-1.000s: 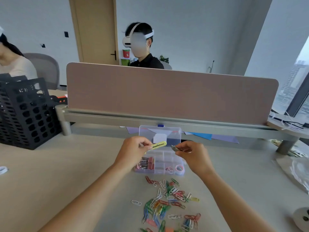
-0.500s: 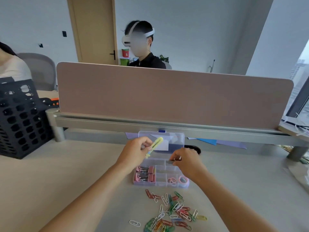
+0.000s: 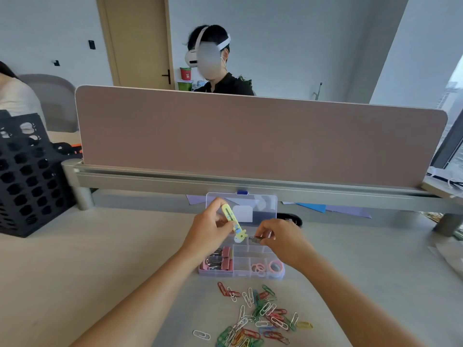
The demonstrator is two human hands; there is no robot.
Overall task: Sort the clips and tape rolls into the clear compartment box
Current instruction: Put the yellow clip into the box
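Note:
The clear compartment box stands on the desk with its lid up. Pink binder clips fill its left cell, and a pink tape roll lies in the right front cell beside thin pink rings. Above the box my left hand grips a small yellow utility knife, tilted with its tip down and to the right. My right hand pinches a small metal piece right at that tip. Several coloured paper clips lie scattered in front of the box.
A pink divider panel on a metal rail bounds the desk behind the box. A black perforated crate stands at the left. Blue and purple paper sheets lie under the rail. One person sits beyond the divider, another at the far left.
My left hand has turned the yellow knife from pointing right to pointing down and right. My right hand has stayed at its tip, and the view has moved closer to the box.

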